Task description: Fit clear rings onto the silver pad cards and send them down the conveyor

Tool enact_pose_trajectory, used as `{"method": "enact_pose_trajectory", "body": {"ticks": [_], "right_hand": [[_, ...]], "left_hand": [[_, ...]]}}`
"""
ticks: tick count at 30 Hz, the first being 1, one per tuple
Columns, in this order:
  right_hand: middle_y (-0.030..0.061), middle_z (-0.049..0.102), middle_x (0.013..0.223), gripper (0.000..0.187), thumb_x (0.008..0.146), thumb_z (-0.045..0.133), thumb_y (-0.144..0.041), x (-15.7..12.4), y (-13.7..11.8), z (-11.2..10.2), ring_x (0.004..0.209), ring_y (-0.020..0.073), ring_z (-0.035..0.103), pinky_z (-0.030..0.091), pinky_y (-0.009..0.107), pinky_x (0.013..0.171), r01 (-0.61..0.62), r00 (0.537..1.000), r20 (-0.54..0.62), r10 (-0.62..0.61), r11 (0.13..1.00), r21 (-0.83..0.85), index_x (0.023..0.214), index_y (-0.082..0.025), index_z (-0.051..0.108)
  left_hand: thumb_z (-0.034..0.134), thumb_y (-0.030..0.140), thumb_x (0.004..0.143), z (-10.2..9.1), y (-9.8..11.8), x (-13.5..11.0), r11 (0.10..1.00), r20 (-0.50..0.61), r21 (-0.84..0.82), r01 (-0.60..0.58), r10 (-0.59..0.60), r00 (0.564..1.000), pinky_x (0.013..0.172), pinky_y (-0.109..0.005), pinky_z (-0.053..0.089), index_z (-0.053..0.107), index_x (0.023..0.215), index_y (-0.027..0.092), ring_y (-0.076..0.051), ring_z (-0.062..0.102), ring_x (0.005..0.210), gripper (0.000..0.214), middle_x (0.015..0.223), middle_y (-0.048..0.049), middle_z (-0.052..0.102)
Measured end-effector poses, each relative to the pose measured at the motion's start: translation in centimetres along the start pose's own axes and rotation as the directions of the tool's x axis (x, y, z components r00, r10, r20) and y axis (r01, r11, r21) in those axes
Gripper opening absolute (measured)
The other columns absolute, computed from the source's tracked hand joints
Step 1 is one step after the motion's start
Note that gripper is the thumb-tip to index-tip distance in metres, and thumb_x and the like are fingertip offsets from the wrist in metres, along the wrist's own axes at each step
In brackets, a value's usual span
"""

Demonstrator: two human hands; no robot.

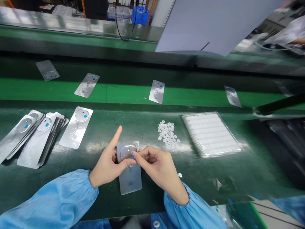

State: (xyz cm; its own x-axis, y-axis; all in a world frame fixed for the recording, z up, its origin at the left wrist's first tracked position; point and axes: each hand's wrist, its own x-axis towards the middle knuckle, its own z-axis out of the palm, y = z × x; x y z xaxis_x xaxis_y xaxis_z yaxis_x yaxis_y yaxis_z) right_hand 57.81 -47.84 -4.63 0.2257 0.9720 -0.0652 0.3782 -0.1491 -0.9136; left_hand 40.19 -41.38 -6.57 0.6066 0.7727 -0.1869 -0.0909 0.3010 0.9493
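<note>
A silver rectangular plate with a round recess near its top lies on the green bench in front of me. My left hand holds the plate's left edge, thumb on its face and index finger pointing up. My right hand pinches a small clear film or tab at the round recess. Both sleeves are light blue.
A stack of similar plates with blue dots lies at the left, one single plate beside it. Small clear rings are scattered right of my hands, near a clear tray. Several plates ride the green conveyor behind.
</note>
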Motion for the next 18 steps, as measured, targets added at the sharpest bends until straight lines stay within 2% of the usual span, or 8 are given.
{"method": "enact_pose_trajectory", "body": {"ticks": [3, 6, 8, 9, 10, 12, 15, 18], "right_hand": [[0.0016, 0.068, 0.065, 0.035, 0.083, 0.080, -0.051, 0.9, 0.0, -0.3, 0.057, 0.0143, 0.061, 0.046, 0.023, 0.048, -0.042, 0.999, -0.002, 0.042, 0.997, 0.071, 0.075, -0.019, 0.067], [0.0016, 0.068, 0.066, 0.039, 0.080, 0.081, -0.055, 1.7, 0.3, -0.3, 0.054, 0.0138, 0.060, 0.047, 0.022, 0.043, -0.095, 0.994, 0.075, 0.081, 0.973, 0.209, 0.086, -0.017, 0.071], [0.0023, 0.068, 0.064, 0.042, 0.086, 0.074, -0.058, 1.9, 0.7, -0.1, 0.051, 0.0129, 0.059, 0.050, 0.023, 0.045, -0.093, 0.991, 0.119, 0.061, 0.955, 0.282, 0.085, -0.016, 0.074], [0.0030, 0.068, 0.066, 0.044, 0.089, 0.070, -0.059, 1.8, 1.1, 0.1, 0.052, 0.0129, 0.060, 0.052, 0.023, 0.047, -0.085, 0.990, 0.131, 0.045, 0.946, 0.314, 0.085, -0.016, 0.075], [0.0040, 0.070, 0.068, 0.046, 0.092, 0.067, -0.060, 1.7, 1.4, 0.2, 0.054, 0.0136, 0.062, 0.055, 0.024, 0.050, -0.079, 0.989, 0.141, 0.031, 0.935, 0.346, 0.087, -0.016, 0.076], [0.0063, 0.072, 0.073, 0.048, 0.094, 0.063, -0.061, 1.3, 2.2, 0.3, 0.060, 0.0160, 0.066, 0.058, 0.026, 0.052, -0.082, 0.987, 0.158, 0.018, 0.910, 0.406, 0.092, -0.015, 0.077], [0.0087, 0.072, 0.076, 0.050, 0.095, 0.063, -0.062, 0.7, 3.2, 0.5, 0.061, 0.0173, 0.068, 0.058, 0.026, 0.049, -0.097, 0.989, 0.147, 0.032, 0.884, 0.457, 0.095, -0.014, 0.077], [0.0093, 0.071, 0.074, 0.052, 0.095, 0.061, -0.064, 0.4, 3.9, 0.7, 0.057, 0.0161, 0.066, 0.056, 0.025, 0.048, -0.087, 0.992, 0.118, 0.038, 0.889, 0.449, 0.092, -0.014, 0.076]], "left_hand": [[0.083, 0.028, 0.083, 0.2, 0.1, 0.4, 0.996, -0.023, -0.084, 0.005, -0.007, 1.000, 0.063, -0.020, 0.052, 0.007, 0.166, 0.030, -0.012, 0.062, 0.066, 0.112, 0.081, 0.0027, 0.069], [0.085, 0.031, 0.080, 0.2, 0.1, 0.9, 0.992, -0.091, -0.128, 0.022, -0.034, 0.995, 0.072, -0.022, 0.055, 0.034, 0.160, 0.023, -0.013, 0.066, 0.076, 0.095, 0.092, -0.0011, 0.073], [0.085, 0.037, 0.079, 0.2, 0.1, 1.2, 0.989, -0.091, -0.126, 0.073, -0.085, 0.992, 0.070, -0.025, 0.056, 0.062, 0.135, 0.013, -0.016, 0.067, 0.076, 0.065, 0.089, -0.0048, 0.074], [0.085, 0.039, 0.079, 0.1, 0.0, 1.1, 0.989, -0.088, -0.117, 0.094, -0.105, 0.991, 0.067, -0.025, 0.056, 0.069, 0.118, 0.011, -0.016, 0.067, 0.073, 0.051, 0.086, -0.0062, 0.075], [0.086, 0.041, 0.078, 0.0, 0.0, 1.1, 0.989, -0.089, -0.104, 0.106, -0.116, 0.989, 0.064, -0.025, 0.055, 0.071, 0.104, 0.010, -0.017, 0.067, 0.070, 0.042, 0.083, -0.0068, 0.074], [0.086, 0.040, 0.077, -0.2, 0.0, 1.0, 0.991, -0.114, -0.083, 0.101, -0.110, 0.987, 0.062, -0.025, 0.054, 0.069, 0.092, 0.011, -0.016, 0.066, 0.068, 0.037, 0.081, -0.0064, 0.073], [0.086, 0.034, 0.077, -0.6, 0.4, 2.1, 0.997, -0.181, -0.062, 0.050, -0.061, 0.982, 0.068, -0.026, 0.054, 0.069, 0.103, 0.012, -0.017, 0.067, 0.075, 0.038, 0.086, -0.0059, 0.073], [0.086, 0.020, 0.076, -1.9, 2.7, 5.9, 0.997, -0.324, -0.012, -0.081, 0.073, 0.943, 0.081, -0.027, 0.054, 0.064, 0.122, 0.013, -0.019, 0.069, 0.092, 0.052, 0.101, -0.0072, 0.074]]}}
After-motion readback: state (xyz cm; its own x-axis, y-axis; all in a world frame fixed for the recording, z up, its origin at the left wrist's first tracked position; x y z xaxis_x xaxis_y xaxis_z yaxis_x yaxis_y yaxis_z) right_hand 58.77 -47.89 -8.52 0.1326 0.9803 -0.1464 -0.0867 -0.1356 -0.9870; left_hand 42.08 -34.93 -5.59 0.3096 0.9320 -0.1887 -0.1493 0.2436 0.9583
